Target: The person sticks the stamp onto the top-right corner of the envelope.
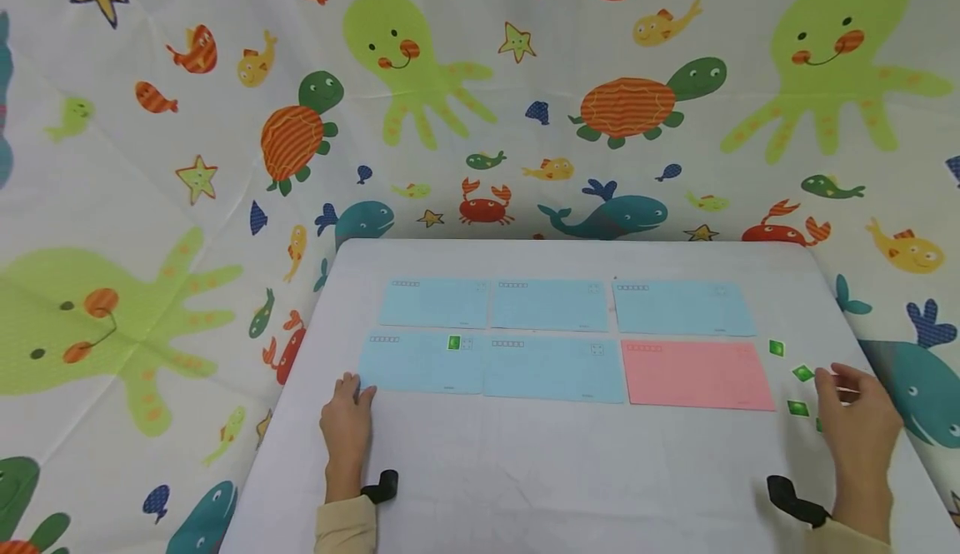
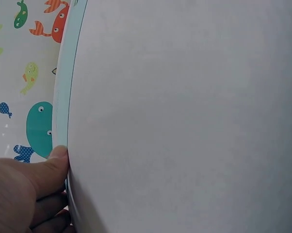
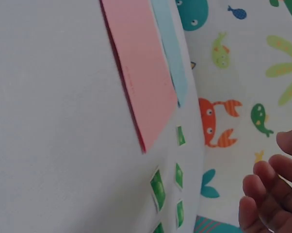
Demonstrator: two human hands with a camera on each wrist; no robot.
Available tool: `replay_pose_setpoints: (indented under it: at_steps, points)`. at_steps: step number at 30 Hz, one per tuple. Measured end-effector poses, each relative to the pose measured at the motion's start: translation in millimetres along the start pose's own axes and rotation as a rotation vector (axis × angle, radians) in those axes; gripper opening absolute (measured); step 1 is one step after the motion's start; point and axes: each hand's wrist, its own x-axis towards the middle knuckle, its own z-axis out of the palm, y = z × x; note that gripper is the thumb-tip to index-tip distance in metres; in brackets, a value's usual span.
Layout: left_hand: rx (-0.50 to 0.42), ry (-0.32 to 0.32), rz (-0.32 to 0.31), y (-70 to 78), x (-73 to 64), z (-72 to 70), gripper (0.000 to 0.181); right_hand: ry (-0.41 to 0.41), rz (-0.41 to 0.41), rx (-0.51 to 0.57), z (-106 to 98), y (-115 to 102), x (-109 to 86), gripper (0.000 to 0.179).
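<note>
Six envelopes lie in two rows on the white table. My left hand point(image 1: 348, 421) rests at the near left corner of the front left blue envelope point(image 1: 420, 371), its thumb at the envelope's edge in the left wrist view. That envelope bears one small green stamp point(image 1: 454, 342) near its upper right corner. At the right, my right hand point(image 1: 858, 408) hovers beside several loose green stamps point(image 1: 798, 408), its fingers bent loosely. In the right wrist view its thumb and fingers stand apart, with nothing between them. Nearest to those stamps lies the pink envelope point(image 1: 697, 375).
Another blue envelope point(image 1: 553, 371) lies between the front left one and the pink one. Behind them is a row of blue envelopes point(image 1: 549, 306). A cloth with printed sea animals point(image 1: 450, 171) hangs behind the white table point(image 1: 570, 471). Black straps point(image 1: 795, 502) circle the wrists.
</note>
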Motion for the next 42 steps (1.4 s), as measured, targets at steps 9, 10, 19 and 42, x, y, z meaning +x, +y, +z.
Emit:
replay_pose_setpoints:
  at_steps: [9, 10, 19, 42]
  points:
    - [0.014, 0.017, 0.011, -0.6, 0.5, 1.4, 0.047, -0.039, 0.001, -0.024, 11.3, 14.4, 4.1, 0.056]
    - [0.013, 0.017, 0.010, -0.7, 0.7, 1.3, 0.047, -0.048, 0.009, -0.026, 12.0, 15.5, 4.3, 0.057]
    - [0.002, 0.008, 0.007, -0.2, 0.6, -0.3, 0.047, -0.134, 0.083, -0.050, 18.0, 28.2, 7.4, 0.062]
    - [-0.009, -0.020, 0.004, -3.5, 1.3, 0.3, 0.050, -0.199, 0.131, -0.108, 25.5, 35.8, 11.1, 0.053]
